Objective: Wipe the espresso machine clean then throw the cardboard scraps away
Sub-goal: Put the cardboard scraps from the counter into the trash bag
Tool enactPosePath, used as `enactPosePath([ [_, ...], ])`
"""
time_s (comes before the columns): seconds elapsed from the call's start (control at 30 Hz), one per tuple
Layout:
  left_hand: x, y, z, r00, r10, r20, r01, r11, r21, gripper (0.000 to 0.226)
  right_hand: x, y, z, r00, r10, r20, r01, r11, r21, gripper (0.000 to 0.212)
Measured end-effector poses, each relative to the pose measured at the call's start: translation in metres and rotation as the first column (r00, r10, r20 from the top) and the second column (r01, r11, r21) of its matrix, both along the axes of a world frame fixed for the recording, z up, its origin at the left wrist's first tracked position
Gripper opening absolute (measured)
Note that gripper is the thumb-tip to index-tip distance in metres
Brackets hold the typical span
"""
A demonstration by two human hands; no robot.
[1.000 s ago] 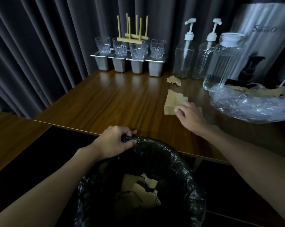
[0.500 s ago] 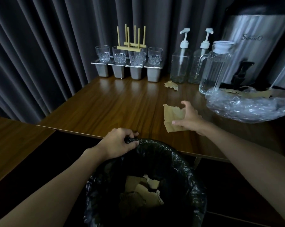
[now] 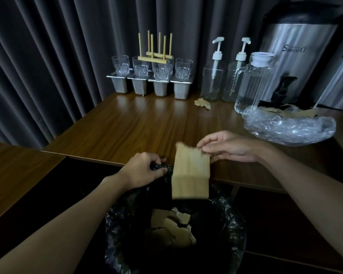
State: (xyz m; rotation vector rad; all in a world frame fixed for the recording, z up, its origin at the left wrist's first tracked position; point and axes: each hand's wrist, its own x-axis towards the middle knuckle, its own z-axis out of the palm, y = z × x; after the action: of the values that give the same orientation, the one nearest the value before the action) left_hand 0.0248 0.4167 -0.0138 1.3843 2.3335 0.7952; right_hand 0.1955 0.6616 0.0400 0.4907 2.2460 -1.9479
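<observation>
My left hand (image 3: 141, 171) grips the rim of a black-lined bin (image 3: 235, 224) just below the table's front edge. My right hand (image 3: 229, 149) pinches a folded cardboard piece (image 3: 190, 175) by its upper right corner. The piece hangs blurred over the bin's mouth. Several cardboard scraps (image 3: 172, 224) lie inside the bin. A small scrap (image 3: 202, 102) lies on the wooden table (image 3: 127, 125) near the pump bottles. More scraps (image 3: 279, 111) show behind a clear plastic bag (image 3: 289, 127). The silver machine (image 3: 297, 56) stands at the back right.
Along the back stand several glasses (image 3: 160, 70) on steel holders, two pump bottles (image 3: 213, 76) and a glass pitcher (image 3: 251, 84). Grey curtains hang behind. A lower wooden surface (image 3: 18, 175) lies at the left.
My right hand lifted the cardboard piece off the table and carried it toward me, over the bin. My left hand kept its hold on the bin rim.
</observation>
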Motion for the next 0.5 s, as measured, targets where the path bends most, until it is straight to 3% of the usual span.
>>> enactPosePath([
  [0.1, -0.001, 0.000, 0.000, 1.000, -0.013, -0.006, 0.013, 1.000, 0.003, 0.019, -0.007, 0.004, -0.013, 0.997, -0.078, -0.026, 0.081, 0.987, 0.140, 0.027],
  [0.2, -0.002, 0.000, 0.000, 0.999, -0.034, 0.004, 0.034, 0.999, 0.001, 0.019, -0.020, 0.014, -0.030, 0.976, -0.201, -0.087, 0.219, 0.904, 0.368, 0.026],
  [0.37, -0.009, 0.004, 0.005, 0.999, -0.040, -0.006, 0.040, 0.999, -0.035, 0.018, -0.046, 0.032, -0.050, 0.966, -0.244, -0.083, 0.250, 0.814, 0.525, 0.051],
  [0.5, -0.016, 0.006, 0.009, 0.999, -0.042, 0.011, 0.043, 0.997, -0.065, 0.020, -0.076, 0.058, -0.062, 0.951, -0.281, -0.126, 0.291, 0.689, 0.663, 0.061],
])
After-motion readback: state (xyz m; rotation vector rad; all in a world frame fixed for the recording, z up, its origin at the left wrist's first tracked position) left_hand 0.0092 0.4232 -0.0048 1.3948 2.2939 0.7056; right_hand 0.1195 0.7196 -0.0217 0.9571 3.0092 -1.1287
